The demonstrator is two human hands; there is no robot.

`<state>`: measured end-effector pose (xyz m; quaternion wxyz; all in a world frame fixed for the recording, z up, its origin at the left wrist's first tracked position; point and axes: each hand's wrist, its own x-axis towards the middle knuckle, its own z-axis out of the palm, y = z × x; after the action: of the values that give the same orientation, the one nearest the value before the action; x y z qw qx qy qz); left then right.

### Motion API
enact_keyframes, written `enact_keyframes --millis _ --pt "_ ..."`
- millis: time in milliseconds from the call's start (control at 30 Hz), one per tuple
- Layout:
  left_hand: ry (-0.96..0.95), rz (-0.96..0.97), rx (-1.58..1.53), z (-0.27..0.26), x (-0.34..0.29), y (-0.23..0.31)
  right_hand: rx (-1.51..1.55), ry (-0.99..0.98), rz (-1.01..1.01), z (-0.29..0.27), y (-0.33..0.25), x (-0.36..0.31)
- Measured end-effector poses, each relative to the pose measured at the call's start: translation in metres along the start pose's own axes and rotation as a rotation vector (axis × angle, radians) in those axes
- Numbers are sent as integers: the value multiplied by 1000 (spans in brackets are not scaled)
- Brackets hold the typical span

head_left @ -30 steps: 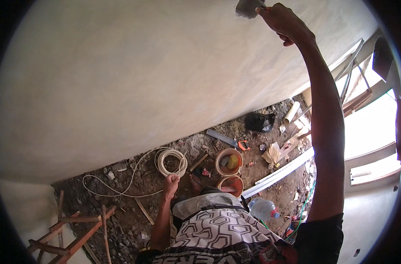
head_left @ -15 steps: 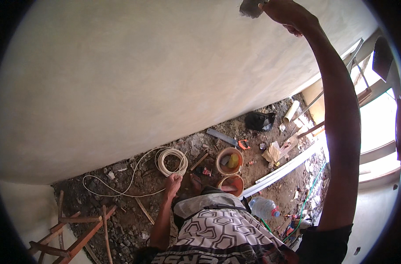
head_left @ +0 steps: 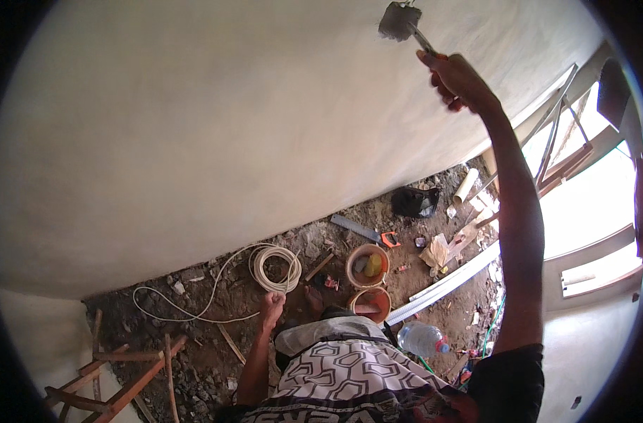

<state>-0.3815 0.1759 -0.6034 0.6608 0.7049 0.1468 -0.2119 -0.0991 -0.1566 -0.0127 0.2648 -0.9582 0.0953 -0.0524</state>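
My right hand (head_left: 459,83) is raised high against the wall, its fingers wrapped round the handle of a small trowel (head_left: 400,21). The trowel's dark grey blade looks coated in wet mortar and lies at the plastered wall (head_left: 215,134); from here I cannot tell how firmly it touches. Low in front of my body, my left hand (head_left: 272,308) is closed. What it holds, if anything, is hidden. Beyond that hand, a coil of cream cable or hose (head_left: 275,268) rests on the dirt floor, one loose length trailing left.
Two buckets (head_left: 368,265) stand near my feet, one holding something yellow. Around them are a handsaw (head_left: 356,227), black plastic bag (head_left: 414,201), white pipes (head_left: 441,285) and a large water bottle (head_left: 421,338). A wooden frame (head_left: 127,374) stands lower left; bright window openings (head_left: 589,204) are at right.
My right hand has come down and slightly left, so more of the trowel and its handle shows. My left hand has shifted slightly lower and to the left, still closed.
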Motion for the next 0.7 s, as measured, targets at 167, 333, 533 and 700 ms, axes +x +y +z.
enact_keyframes --millis 167,333,533,700 --pt "104 19 172 -30 2 -35 1084 -413 19 41 7 -3" --pt "110 -78 124 -52 -17 26 1703 -650 -71 73 -21 16" --pt "216 -110 109 -50 -40 51 1915 -671 -16 70 -46 14" --pt "222 -133 94 -35 -43 36 2019 -569 -18 74 -62 17"
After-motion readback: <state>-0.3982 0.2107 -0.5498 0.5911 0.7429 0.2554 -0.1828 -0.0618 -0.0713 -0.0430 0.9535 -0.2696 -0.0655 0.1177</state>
